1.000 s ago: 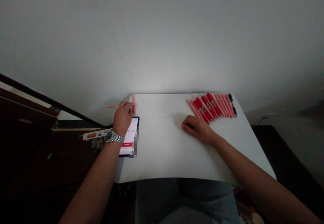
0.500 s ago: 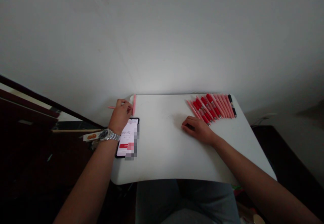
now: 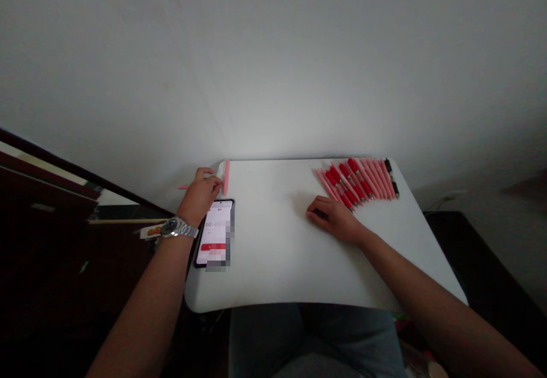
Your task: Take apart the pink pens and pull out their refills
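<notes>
At the table's far left corner, my left hand point(image 3: 203, 192) is closed round a pink pen point(image 3: 182, 187), whose end sticks out to the left past the table edge. Right beside its fingertips, another pink pen point(image 3: 226, 177) lies along the left side of the tabletop. My right hand point(image 3: 331, 216) rests on the table with its fingers curled in, and nothing shows in it. Just beyond it, a fanned row of pens point(image 3: 356, 184) lies at the far right: pink ones, several red ones and a black pen point(image 3: 392, 178) at the right end.
A phone point(image 3: 216, 232) with a lit timer screen lies on the white table point(image 3: 273, 264) below my left wrist. The grey wall point(image 3: 273, 70) meets the table's far edge. A dark low surface point(image 3: 470, 252) stands off to the right.
My left hand has shifted slightly left with the pen, away from the pink pen on the table. My right hand has stayed where it was.
</notes>
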{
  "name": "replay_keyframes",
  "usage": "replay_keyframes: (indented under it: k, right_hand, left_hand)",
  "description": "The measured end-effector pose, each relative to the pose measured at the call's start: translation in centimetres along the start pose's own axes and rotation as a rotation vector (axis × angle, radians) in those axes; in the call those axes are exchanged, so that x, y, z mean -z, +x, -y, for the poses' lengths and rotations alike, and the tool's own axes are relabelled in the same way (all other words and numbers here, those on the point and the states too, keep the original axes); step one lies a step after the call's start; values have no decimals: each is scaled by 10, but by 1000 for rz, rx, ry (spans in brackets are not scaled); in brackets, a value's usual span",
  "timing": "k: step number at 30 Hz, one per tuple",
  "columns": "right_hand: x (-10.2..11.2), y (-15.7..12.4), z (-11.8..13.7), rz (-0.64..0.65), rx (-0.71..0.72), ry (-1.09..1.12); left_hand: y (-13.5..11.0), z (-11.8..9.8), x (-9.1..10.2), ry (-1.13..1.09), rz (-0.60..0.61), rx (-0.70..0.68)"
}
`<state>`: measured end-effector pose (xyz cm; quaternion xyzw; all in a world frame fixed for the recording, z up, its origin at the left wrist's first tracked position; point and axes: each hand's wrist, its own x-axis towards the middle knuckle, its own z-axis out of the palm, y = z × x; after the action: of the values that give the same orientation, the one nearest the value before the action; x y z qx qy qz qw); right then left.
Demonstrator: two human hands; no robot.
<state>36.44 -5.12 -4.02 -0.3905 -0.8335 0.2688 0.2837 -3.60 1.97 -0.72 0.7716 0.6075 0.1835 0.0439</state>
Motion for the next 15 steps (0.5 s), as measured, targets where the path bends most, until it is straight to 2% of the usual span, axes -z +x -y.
replay_keyframes:
  k: [7,11,15]
  right_hand:
    - [1,1,0,2,12,-7]
    - [1,1,0,4,5,3]
    - [1,0,0,8,1,9]
  left_hand:
    - [-2,-10,-1,144,-13,-19]
    - [-4,-9,-3,256,-5,15]
    - [-3,-10,5,280,-98,57]
